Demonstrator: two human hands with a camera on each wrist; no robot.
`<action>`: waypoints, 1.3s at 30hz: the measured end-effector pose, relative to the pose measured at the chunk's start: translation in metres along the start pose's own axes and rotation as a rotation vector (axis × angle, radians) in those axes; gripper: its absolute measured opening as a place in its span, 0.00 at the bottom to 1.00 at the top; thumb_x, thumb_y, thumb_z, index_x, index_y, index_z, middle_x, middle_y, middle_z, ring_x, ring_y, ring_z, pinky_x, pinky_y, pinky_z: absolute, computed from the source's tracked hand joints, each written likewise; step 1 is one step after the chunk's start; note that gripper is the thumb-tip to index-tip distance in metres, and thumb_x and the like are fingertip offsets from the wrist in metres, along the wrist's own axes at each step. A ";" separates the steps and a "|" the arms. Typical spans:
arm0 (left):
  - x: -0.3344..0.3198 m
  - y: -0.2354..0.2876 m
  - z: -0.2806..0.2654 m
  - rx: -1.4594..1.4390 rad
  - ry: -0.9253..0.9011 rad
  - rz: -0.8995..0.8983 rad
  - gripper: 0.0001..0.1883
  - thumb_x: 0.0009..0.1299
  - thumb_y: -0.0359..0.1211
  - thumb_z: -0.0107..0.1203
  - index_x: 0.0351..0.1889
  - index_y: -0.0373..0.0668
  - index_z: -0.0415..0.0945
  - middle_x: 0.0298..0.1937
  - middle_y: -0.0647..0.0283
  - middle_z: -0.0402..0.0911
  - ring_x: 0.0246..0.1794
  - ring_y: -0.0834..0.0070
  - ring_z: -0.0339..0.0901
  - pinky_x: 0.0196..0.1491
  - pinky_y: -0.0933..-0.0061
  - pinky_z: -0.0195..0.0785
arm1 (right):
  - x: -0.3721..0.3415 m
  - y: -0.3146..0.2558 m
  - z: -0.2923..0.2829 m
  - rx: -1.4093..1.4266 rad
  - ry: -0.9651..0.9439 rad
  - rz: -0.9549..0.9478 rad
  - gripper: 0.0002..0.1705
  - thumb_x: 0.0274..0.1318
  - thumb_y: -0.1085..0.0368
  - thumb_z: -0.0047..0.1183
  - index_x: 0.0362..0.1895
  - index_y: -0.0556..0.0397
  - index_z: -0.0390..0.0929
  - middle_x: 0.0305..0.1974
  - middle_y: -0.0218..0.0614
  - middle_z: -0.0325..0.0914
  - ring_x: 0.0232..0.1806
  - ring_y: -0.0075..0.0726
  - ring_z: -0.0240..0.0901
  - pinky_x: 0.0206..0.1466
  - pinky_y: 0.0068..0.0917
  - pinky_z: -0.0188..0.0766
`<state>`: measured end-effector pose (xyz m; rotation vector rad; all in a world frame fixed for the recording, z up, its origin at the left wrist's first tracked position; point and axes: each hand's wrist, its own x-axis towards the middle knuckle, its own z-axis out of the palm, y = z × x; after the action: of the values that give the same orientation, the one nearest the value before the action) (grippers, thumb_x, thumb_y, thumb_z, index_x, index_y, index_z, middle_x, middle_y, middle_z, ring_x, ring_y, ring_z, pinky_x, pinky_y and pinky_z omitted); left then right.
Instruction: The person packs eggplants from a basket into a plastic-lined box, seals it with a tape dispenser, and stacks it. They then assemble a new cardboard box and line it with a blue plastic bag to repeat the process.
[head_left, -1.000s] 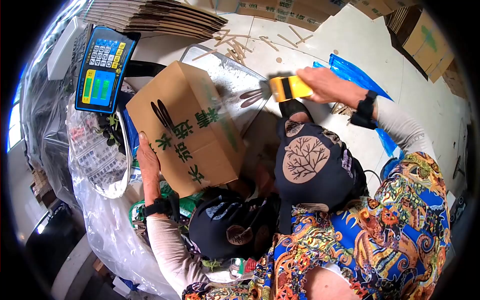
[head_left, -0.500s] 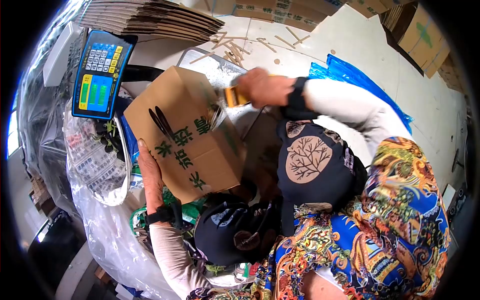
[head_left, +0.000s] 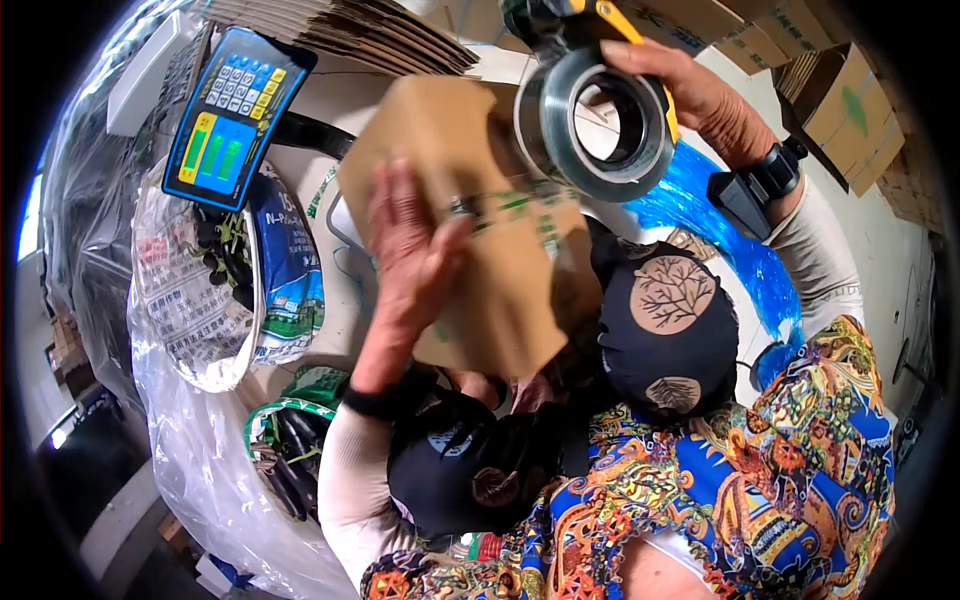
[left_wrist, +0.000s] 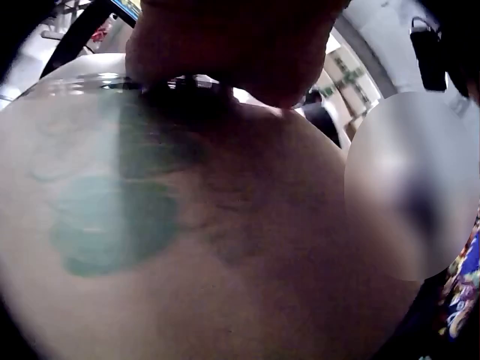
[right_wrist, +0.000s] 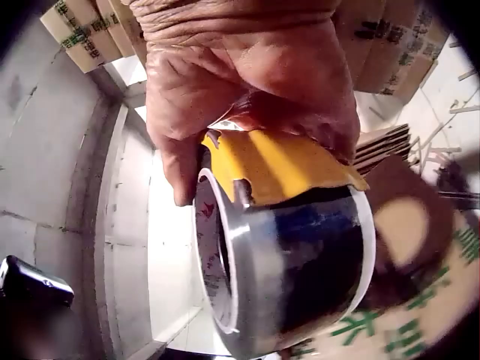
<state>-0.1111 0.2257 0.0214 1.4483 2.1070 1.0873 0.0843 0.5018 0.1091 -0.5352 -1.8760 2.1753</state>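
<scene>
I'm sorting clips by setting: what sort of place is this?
Probably a produce-packing area: what look like eggplants, a weighing scale's display and a stack of flattened cartons suggest it.

Around me I see a pale tiled floor, flattened cardboard stacked on it, and clear plastic sheeting.

Cardboard box: brown, rectangular, with green printed characters and markings on its surface. Pose: tilted, one corner toward the person. Location: in front of the person's knees. Part of its print is blurred in the head view.

Tape dispenser: yellow and black, gripped in the right hand above the box's far right part. Tape roll: wide, glossy, greyish, mounted in the dispenser; its open core faces the head camera. Contact between roll and box: cannot be determined.
</scene>
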 end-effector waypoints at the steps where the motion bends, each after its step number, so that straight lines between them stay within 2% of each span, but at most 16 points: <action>1: 0.004 0.005 0.009 0.333 -0.006 0.082 0.44 0.67 0.51 0.57 0.77 0.47 0.50 0.79 0.52 0.46 0.79 0.52 0.40 0.75 0.50 0.37 | 0.008 0.006 -0.019 0.141 0.032 0.153 0.27 0.64 0.50 0.55 0.55 0.59 0.77 0.46 0.39 0.82 0.44 0.26 0.82 0.56 0.25 0.77; 4: 0.015 0.022 0.030 0.504 -0.112 0.215 0.44 0.62 0.59 0.59 0.73 0.49 0.59 0.76 0.55 0.53 0.76 0.48 0.45 0.70 0.40 0.41 | 0.027 -0.011 -0.002 0.005 0.078 0.190 0.24 0.63 0.51 0.56 0.52 0.58 0.79 0.45 0.33 0.83 0.42 0.22 0.81 0.51 0.20 0.77; 7: 0.013 0.022 0.030 0.478 -0.116 0.366 0.39 0.63 0.50 0.62 0.71 0.50 0.62 0.72 0.54 0.58 0.73 0.50 0.51 0.69 0.48 0.49 | 0.044 0.001 0.008 -0.164 -0.142 0.226 0.27 0.60 0.49 0.59 0.52 0.59 0.77 0.43 0.35 0.83 0.39 0.21 0.79 0.45 0.20 0.79; 10: -0.004 -0.001 0.010 0.157 0.149 0.134 0.37 0.64 0.40 0.63 0.71 0.46 0.61 0.69 0.51 0.61 0.70 0.51 0.56 0.68 0.52 0.52 | 0.042 0.031 0.006 -0.032 -0.043 0.309 0.22 0.61 0.51 0.58 0.46 0.57 0.81 0.38 0.31 0.83 0.37 0.19 0.78 0.44 0.19 0.77; 12: -0.042 -0.073 0.014 -0.112 0.406 -0.334 0.28 0.71 0.36 0.56 0.65 0.33 0.63 0.61 0.48 0.68 0.60 0.57 0.68 0.63 0.59 0.61 | 0.039 0.027 0.015 0.026 -0.071 0.383 0.19 0.62 0.52 0.56 0.43 0.56 0.82 0.35 0.29 0.83 0.34 0.19 0.77 0.42 0.20 0.75; 15: -0.104 -0.093 0.005 -0.761 -0.007 -1.032 0.27 0.78 0.48 0.43 0.63 0.35 0.66 0.52 0.54 0.76 0.50 0.64 0.75 0.56 0.66 0.67 | 0.042 0.034 0.041 0.028 -0.069 0.311 0.17 0.60 0.53 0.58 0.39 0.57 0.81 0.33 0.28 0.82 0.30 0.19 0.76 0.37 0.20 0.75; 17: -0.171 -0.113 0.024 -0.634 -0.300 -0.752 0.30 0.78 0.50 0.42 0.67 0.37 0.64 0.60 0.57 0.75 0.58 0.67 0.73 0.59 0.70 0.66 | 0.043 0.032 0.072 0.078 -0.074 0.416 0.19 0.60 0.54 0.59 0.43 0.58 0.79 0.35 0.27 0.81 0.33 0.18 0.75 0.39 0.18 0.73; 21: -0.217 -0.108 0.002 -1.123 -0.169 -1.281 0.29 0.78 0.46 0.45 0.72 0.41 0.61 0.67 0.59 0.70 0.65 0.69 0.67 0.65 0.72 0.62 | 0.054 0.025 0.113 0.001 -0.147 0.426 0.25 0.54 0.50 0.65 0.45 0.59 0.81 0.39 0.32 0.82 0.35 0.22 0.78 0.42 0.19 0.76; 22: -0.269 -0.162 0.015 -1.483 -0.053 -1.126 0.27 0.78 0.43 0.48 0.70 0.39 0.63 0.65 0.61 0.72 0.62 0.71 0.70 0.60 0.73 0.67 | 0.061 0.033 0.113 0.053 -0.208 0.445 0.25 0.55 0.51 0.64 0.45 0.60 0.80 0.40 0.34 0.83 0.38 0.23 0.79 0.44 0.20 0.77; 23: -0.254 -0.152 0.007 -1.417 0.020 -1.112 0.26 0.78 0.43 0.48 0.69 0.39 0.64 0.63 0.61 0.74 0.60 0.71 0.72 0.59 0.73 0.68 | 0.062 0.033 0.111 0.093 -0.190 0.429 0.24 0.55 0.51 0.64 0.45 0.60 0.80 0.40 0.34 0.83 0.38 0.23 0.79 0.45 0.21 0.77; 26: -0.174 -0.057 -0.044 -1.283 0.219 -1.062 0.23 0.78 0.42 0.47 0.65 0.37 0.69 0.57 0.62 0.78 0.55 0.71 0.76 0.54 0.76 0.70 | 0.064 0.046 0.081 0.223 -0.180 0.392 0.21 0.58 0.55 0.62 0.46 0.61 0.80 0.40 0.36 0.83 0.38 0.23 0.80 0.46 0.21 0.78; 29: -0.114 -0.089 -0.080 -1.095 0.048 -1.124 0.19 0.78 0.40 0.47 0.56 0.36 0.75 0.48 0.64 0.82 0.47 0.72 0.77 0.49 0.76 0.72 | 0.044 0.033 0.040 0.436 -0.192 0.413 0.20 0.61 0.61 0.58 0.50 0.64 0.76 0.43 0.41 0.83 0.36 0.28 0.82 0.44 0.23 0.82; 31: -0.091 -0.139 -0.091 -0.141 -0.056 -0.592 0.19 0.75 0.40 0.50 0.52 0.33 0.76 0.43 0.62 0.82 0.44 0.73 0.77 0.46 0.74 0.71 | 0.025 0.031 0.019 0.457 -0.014 0.329 0.22 0.62 0.59 0.57 0.51 0.65 0.74 0.44 0.44 0.82 0.39 0.35 0.83 0.48 0.30 0.83; 33: -0.040 -0.049 -0.109 -0.582 0.244 -0.659 0.21 0.73 0.43 0.54 0.51 0.34 0.77 0.39 0.61 0.81 0.43 0.72 0.76 0.48 0.72 0.69 | 0.005 0.024 0.005 0.547 0.039 0.277 0.23 0.62 0.57 0.56 0.52 0.65 0.74 0.44 0.46 0.82 0.41 0.37 0.83 0.49 0.35 0.83; 37: -0.016 -0.053 -0.079 -0.076 0.343 -0.432 0.27 0.75 0.46 0.51 0.65 0.37 0.66 0.63 0.53 0.66 0.59 0.69 0.68 0.59 0.70 0.64 | -0.013 0.017 0.015 0.508 0.075 0.233 0.26 0.61 0.58 0.58 0.54 0.66 0.72 0.44 0.47 0.82 0.44 0.38 0.83 0.55 0.34 0.81; 39: -0.026 -0.049 -0.077 -0.934 0.407 -0.460 0.26 0.78 0.47 0.45 0.67 0.39 0.63 0.63 0.54 0.68 0.60 0.69 0.68 0.61 0.69 0.63 | -0.021 0.017 0.028 0.347 0.173 0.264 0.28 0.59 0.60 0.61 0.56 0.67 0.70 0.44 0.47 0.82 0.45 0.37 0.83 0.56 0.33 0.80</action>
<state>-0.1822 0.1634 0.0297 0.3093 1.5987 1.8829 0.0927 0.4651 0.0986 -0.9046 -1.3637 2.4540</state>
